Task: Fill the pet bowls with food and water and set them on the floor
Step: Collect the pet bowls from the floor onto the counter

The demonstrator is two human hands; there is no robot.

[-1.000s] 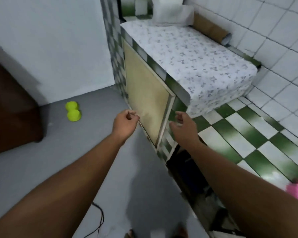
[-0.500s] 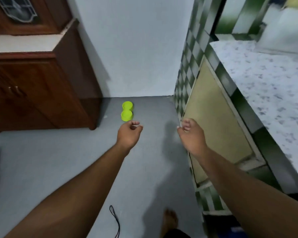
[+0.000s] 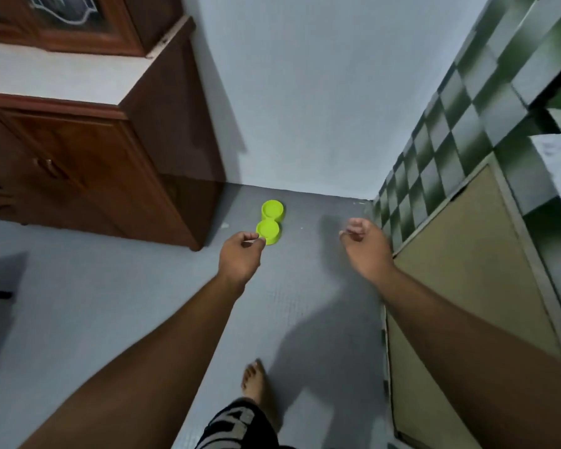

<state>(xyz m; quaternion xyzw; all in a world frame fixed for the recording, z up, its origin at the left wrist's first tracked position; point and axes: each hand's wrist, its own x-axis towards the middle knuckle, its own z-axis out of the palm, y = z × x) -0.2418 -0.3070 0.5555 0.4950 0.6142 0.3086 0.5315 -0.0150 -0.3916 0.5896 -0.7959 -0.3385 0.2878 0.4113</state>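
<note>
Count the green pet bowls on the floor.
2, joined in one piece on the floor: the near bowl just past the left hand, the far bowl behind it toward the wall. None seems hidden.

The lime-green double pet bowl (image 3: 270, 222) looks like smooth moulded plastic with a faint sheen. The dark brown wooden cabinet (image 3: 110, 163) has a polished, glossy finish. The grey floor (image 3: 143, 303) is matt and finely textured. The green-and-white checkered wall tiles (image 3: 434, 150) look glazed, and the beige flat door panel (image 3: 460, 270) is matt.
</note>
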